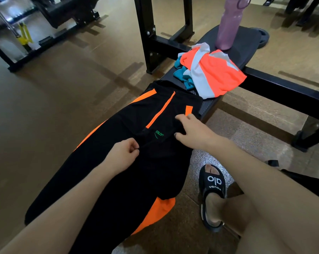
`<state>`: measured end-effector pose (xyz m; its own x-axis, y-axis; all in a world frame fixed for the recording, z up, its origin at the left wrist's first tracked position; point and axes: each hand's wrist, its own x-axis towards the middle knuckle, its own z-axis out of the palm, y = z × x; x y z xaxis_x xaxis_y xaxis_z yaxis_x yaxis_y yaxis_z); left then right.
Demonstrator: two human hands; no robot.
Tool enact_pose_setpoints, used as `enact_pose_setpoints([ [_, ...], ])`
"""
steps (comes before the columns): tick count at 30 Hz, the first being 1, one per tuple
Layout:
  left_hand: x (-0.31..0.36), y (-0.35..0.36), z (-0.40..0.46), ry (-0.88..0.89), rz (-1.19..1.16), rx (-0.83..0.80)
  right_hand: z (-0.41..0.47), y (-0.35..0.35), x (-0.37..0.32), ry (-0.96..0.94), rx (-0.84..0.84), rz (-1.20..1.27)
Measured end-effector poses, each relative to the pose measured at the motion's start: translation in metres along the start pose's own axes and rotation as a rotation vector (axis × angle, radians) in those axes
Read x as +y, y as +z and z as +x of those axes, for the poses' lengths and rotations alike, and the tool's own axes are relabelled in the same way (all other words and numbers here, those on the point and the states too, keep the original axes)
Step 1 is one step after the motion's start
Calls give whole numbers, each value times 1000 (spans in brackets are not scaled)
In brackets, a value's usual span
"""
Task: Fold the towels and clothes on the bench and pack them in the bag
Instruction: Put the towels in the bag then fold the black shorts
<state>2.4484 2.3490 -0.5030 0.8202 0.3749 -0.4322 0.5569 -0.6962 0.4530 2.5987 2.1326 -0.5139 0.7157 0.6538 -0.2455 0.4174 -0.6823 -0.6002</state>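
A gym, seen from my head camera: black trousers with orange panels (155, 143) lie stretched along the padded table (246, 44), their near end trailing off it toward me. My left hand (123, 156) has its grip clenched in a pinch on a fold of the black cloth at mid-garment; my right hand (193, 132) rests spread on the fabric beside the green logo, its grip released, fingers pressing the cloth flat.

Farther along the table an orange-and-white shirt (215, 72) sits crumpled on top of a teal towel (182, 74), with a purple bottle (228, 26) standing just beyond them. A black strap (273, 163) shows on the floor at right, possibly the bag, though I cannot tell. My sandalled foot (211, 189) stands beside the table.

I judge the step in hand to be smoothing the trousers before the first fold. To do it well I would hold the right palm down as an anchor, draw the pinched fold taut to clear the wrinkles, line up the two legs edge to edge, then fold across the length so the bundle stays flat and narrow enough to pack.
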Motion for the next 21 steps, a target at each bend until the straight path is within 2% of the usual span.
enact_pose_setpoints([
  [4,-14,16,-3,121,91,153,-6,17,-19,-226,-85,-243],
  [6,-19,14,0,131,71,184,-9,31,-20,-242,-209,-396],
  [8,-21,10,1,143,97,140,-8,41,-19,-223,-252,-525],
  [11,-22,-1,5,207,223,91,0,43,-30,-226,-107,-557],
  [14,-28,-20,19,262,231,211,20,47,-49,-293,49,-563],
  [17,-40,-44,50,235,129,335,47,51,-64,-327,99,-421],
  [21,-46,-78,113,148,119,202,95,46,-64,-300,104,-335],
])
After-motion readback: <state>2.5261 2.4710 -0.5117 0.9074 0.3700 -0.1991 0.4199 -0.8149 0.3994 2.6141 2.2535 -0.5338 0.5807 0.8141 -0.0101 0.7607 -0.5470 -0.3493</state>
